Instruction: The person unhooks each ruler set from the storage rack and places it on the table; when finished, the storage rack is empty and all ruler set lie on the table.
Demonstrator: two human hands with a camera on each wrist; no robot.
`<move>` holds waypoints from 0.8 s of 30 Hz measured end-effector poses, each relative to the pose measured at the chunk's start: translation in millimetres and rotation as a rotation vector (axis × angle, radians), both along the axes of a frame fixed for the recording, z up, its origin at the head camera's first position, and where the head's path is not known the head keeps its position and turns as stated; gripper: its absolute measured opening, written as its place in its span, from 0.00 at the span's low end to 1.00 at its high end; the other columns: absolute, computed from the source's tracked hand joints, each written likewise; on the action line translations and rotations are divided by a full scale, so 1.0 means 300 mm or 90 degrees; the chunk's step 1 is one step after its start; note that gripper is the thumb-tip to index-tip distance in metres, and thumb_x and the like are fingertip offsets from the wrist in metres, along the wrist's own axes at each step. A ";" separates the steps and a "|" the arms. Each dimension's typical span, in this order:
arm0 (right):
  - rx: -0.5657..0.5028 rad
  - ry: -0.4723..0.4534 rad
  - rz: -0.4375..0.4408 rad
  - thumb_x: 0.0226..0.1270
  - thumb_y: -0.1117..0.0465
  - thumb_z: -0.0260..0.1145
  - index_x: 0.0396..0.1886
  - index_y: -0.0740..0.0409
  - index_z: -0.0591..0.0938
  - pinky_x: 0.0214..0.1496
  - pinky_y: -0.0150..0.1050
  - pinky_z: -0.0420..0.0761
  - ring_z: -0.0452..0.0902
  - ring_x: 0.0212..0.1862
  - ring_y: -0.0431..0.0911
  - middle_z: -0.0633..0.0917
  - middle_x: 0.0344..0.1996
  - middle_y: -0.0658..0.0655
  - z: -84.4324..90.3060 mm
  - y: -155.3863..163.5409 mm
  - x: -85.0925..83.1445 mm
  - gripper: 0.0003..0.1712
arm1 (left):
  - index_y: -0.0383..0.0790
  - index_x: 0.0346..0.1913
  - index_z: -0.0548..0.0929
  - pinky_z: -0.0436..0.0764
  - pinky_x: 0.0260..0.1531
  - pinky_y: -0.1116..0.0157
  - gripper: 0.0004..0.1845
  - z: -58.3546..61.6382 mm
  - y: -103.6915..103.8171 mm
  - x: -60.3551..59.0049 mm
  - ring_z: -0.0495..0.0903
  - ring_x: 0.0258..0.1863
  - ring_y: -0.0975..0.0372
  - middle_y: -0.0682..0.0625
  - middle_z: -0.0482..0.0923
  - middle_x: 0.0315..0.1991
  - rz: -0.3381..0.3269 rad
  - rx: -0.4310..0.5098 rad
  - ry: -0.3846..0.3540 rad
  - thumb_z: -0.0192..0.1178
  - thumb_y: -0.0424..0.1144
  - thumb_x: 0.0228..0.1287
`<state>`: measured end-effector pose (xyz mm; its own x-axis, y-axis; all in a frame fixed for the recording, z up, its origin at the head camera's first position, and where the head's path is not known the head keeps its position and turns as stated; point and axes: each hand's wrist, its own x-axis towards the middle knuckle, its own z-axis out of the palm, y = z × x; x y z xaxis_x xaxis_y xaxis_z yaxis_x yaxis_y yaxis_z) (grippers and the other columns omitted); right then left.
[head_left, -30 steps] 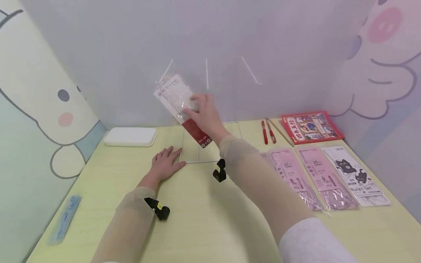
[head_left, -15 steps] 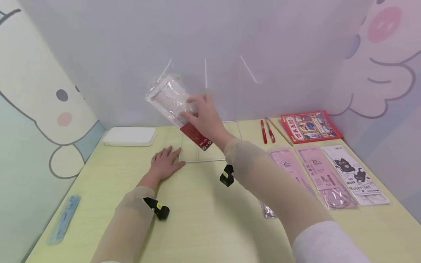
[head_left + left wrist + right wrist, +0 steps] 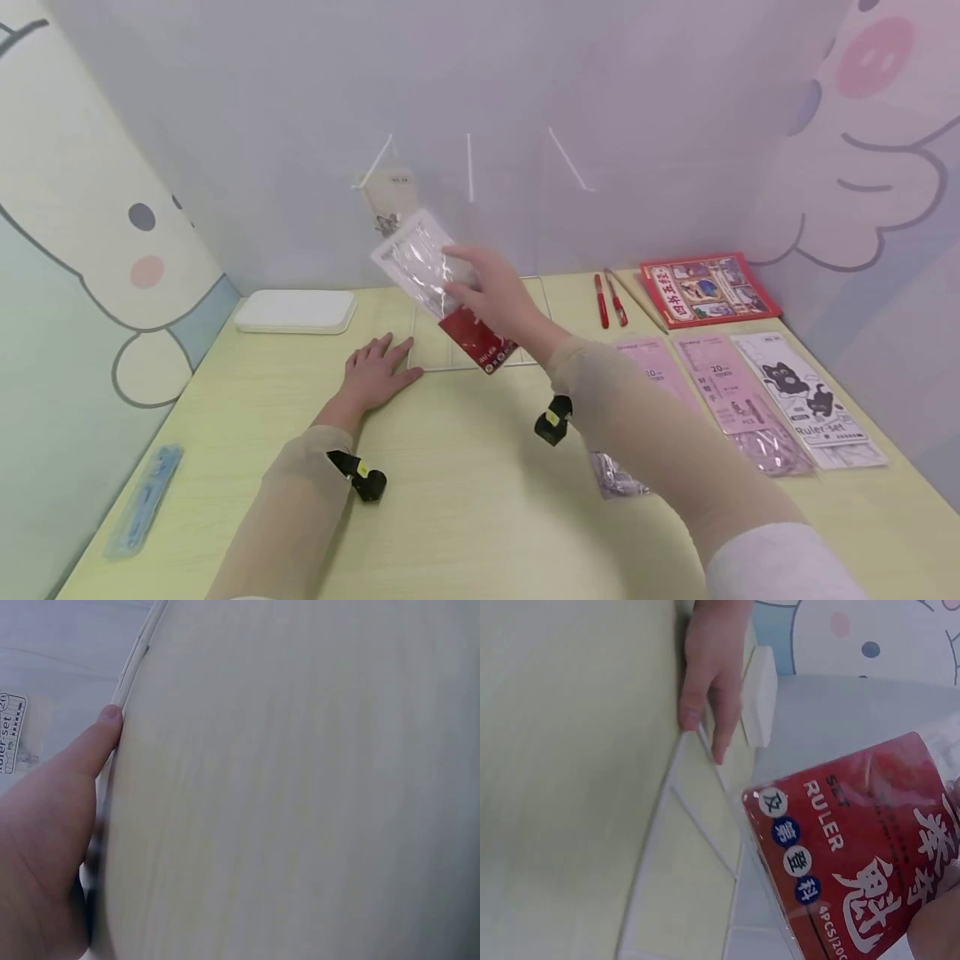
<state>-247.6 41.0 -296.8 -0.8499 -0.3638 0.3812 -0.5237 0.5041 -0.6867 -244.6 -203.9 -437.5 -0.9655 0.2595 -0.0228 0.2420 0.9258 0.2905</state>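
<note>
My right hand (image 3: 495,292) pinches a red ruler-set pack (image 3: 832,855) in clear plastic, tilted in the air over the wire rack. Its red card end (image 3: 477,340) points down to the right, its clear sleeve (image 3: 420,258) up to the left. A pale ruler-set pack (image 3: 392,196) hangs by the left prong (image 3: 377,160) of the rack. On the table my left hand (image 3: 375,375) lies with fingers spread, thumb and fingertips at the near left corner of the rack's white wire base (image 3: 465,367). The left wrist view shows that thumb (image 3: 105,731) against the wire.
Pink ruler packs (image 3: 723,383) and a white cat-printed ruler set (image 3: 798,387) lie at the right. Behind them are a red book (image 3: 708,289) and red pens (image 3: 602,302). A white case (image 3: 296,312) stands back left, a blue packet (image 3: 146,500) front left. Walls border the table.
My right hand drew the red pack a little left, then down and right, away from the left prong. The pale pack hanging there now shows. My left hand stays put.
</note>
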 end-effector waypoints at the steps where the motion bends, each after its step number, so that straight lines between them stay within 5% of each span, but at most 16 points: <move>1: 0.004 -0.026 0.004 0.66 0.55 0.63 0.67 0.46 0.66 0.48 0.39 0.78 0.76 0.52 0.46 0.70 0.61 0.52 -0.022 0.014 0.001 0.31 | 0.51 0.73 0.56 0.43 0.62 0.38 0.39 0.000 0.000 0.000 0.44 0.69 0.38 0.37 0.45 0.73 0.001 0.001 0.000 0.43 0.67 0.64; 10: 0.036 -0.188 -0.014 0.67 0.56 0.62 0.68 0.46 0.61 0.41 0.40 0.80 0.78 0.47 0.48 0.76 0.52 0.58 -0.208 0.139 0.058 0.32 | 0.51 0.73 0.55 0.41 0.62 0.37 0.39 0.004 -0.005 0.001 0.42 0.69 0.38 0.37 0.44 0.73 -0.003 0.012 -0.011 0.43 0.66 0.65; 17: 0.082 -0.238 -0.066 0.67 0.52 0.62 0.69 0.51 0.59 0.57 0.46 0.73 0.69 0.61 0.52 0.68 0.64 0.58 -0.282 0.200 0.130 0.34 | 0.52 0.73 0.55 0.41 0.62 0.37 0.39 -0.003 -0.006 -0.001 0.42 0.69 0.38 0.38 0.43 0.73 0.001 0.009 -0.010 0.41 0.68 0.64; 24: 0.140 -0.250 -0.081 0.63 0.51 0.66 0.68 0.51 0.63 0.54 0.48 0.75 0.70 0.60 0.54 0.70 0.63 0.59 -0.324 0.248 0.181 0.36 | 0.52 0.73 0.55 0.41 0.62 0.38 0.39 -0.001 -0.002 -0.002 0.42 0.69 0.39 0.38 0.43 0.73 0.003 0.011 -0.013 0.42 0.68 0.64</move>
